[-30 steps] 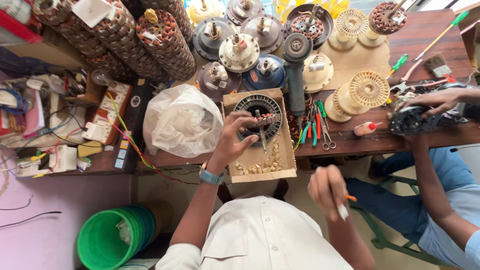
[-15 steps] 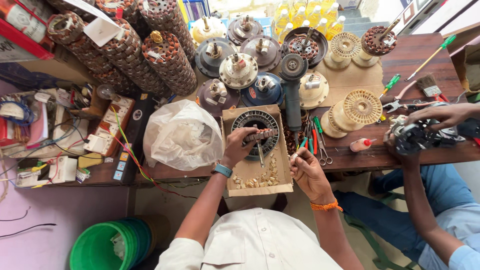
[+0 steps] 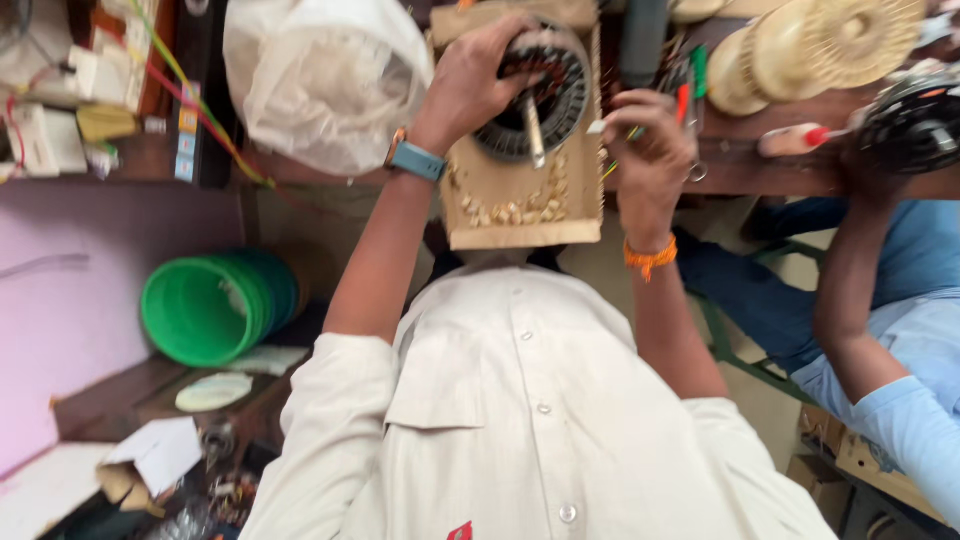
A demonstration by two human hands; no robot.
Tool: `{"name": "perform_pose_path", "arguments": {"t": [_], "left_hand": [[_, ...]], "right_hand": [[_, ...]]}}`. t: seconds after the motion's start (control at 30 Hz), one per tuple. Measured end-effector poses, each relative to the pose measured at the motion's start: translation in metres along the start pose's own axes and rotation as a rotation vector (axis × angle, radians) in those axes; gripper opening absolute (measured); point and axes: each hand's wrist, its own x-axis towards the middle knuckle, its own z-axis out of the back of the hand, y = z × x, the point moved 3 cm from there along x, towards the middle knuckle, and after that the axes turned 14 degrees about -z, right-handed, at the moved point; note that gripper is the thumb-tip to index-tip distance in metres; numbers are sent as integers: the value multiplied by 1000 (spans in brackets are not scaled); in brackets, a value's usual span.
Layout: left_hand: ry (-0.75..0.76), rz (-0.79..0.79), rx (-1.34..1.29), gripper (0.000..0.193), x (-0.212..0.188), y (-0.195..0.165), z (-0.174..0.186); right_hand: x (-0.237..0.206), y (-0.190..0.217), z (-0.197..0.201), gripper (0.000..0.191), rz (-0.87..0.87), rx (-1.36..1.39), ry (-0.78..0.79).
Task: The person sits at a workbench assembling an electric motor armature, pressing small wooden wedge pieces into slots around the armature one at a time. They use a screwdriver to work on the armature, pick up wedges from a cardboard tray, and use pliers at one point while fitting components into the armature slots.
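A round dark motor stator (image 3: pixel 540 100) with a central shaft lies on a wooden board (image 3: pixel 520 200) strewn with small pale chips. My left hand (image 3: pixel 470 85), with a blue watch on the wrist, grips the stator's left rim. My right hand (image 3: pixel 650 150), with an orange thread at the wrist, hovers just right of the board and holds a small white piece between its fingertips, beside coloured tool handles (image 3: pixel 690 85).
A white plastic bag (image 3: pixel 325 80) sits left of the board on the wooden workbench (image 3: pixel 760 165). Pale wound coils (image 3: pixel 830 45) lie at upper right. A co-worker in blue (image 3: pixel 880 300) holds another stator (image 3: pixel 915 120). A green bucket (image 3: pixel 215 305) stands below.
The view has tilted down towards my shirt. My right hand has come up from below the bench to the board's right edge. My left hand stays on the stator.
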Motion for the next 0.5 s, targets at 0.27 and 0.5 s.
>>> {"name": "perform_pose_path", "arguments": {"t": [0.27,0.5], "left_hand": [[-107,-29,43,42,-13,5,-7],[-183,-31,-111,41,-15,-5,1]], "right_hand": [[33,5,-41,15,201,-468,-57],[45,1,-58,21,570,-655,-160]]}}
